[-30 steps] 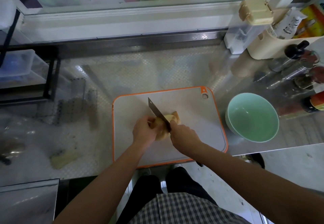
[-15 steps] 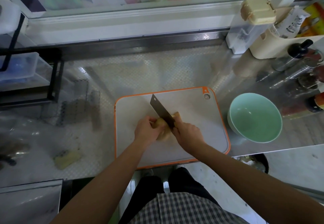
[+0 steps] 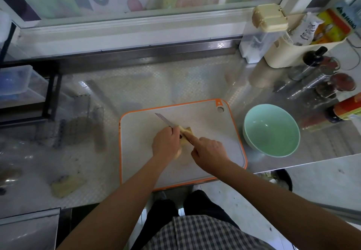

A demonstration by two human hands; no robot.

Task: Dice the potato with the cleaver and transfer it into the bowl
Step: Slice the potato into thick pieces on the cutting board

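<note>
Cleaver [image 3: 165,120] has dropped into potato [image 3: 186,131]; right hand [image 3: 210,152] grips it, left hand [image 3: 166,142] clamps potato. Seemingly slicing; next needs cross-cuts.

Mint-green bowl [image 3: 271,130], orange-edged white cutting board [image 3: 203,116], pale-yellow potato [image 3: 184,131]

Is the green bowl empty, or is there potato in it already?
Empty: the bowl shows a bare green inside, no pieces. The potato lies on the cutting board under the cleaver.

Glossy embossed metal counter [image 3: 175,77], matt plastic board [image 3: 211,116], smooth glazed bowl [image 3: 273,132].
</note>
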